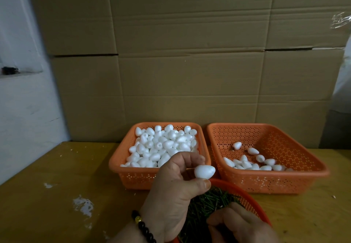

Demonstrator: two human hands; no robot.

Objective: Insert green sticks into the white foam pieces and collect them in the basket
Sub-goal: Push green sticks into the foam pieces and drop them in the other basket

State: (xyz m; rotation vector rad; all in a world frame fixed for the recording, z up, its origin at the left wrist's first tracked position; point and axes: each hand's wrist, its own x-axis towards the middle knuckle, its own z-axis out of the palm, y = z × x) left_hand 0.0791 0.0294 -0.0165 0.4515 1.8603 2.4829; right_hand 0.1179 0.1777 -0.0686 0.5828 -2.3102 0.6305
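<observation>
My left hand [171, 195] pinches one white egg-shaped foam piece [204, 171] between thumb and fingers, in front of the left orange basket [117, 168], which is heaped with several loose foam pieces [163, 145]. The right orange basket [303, 178] holds several foam pieces [252, 163] along its near side. Closest to me, a round red basket [248, 199] is filled with green sticks [214, 197]. My right hand [241, 225] reaches into those sticks with curled fingers. I cannot make out whether a stick is between its fingers.
All baskets stand on a yellow-brown table [57, 185] with white scuffs and crumbs. A wall of stacked cardboard boxes [180, 62] rises right behind the baskets. A white wall [19, 109] is at the left. A black bead bracelet [142, 227] circles my left wrist.
</observation>
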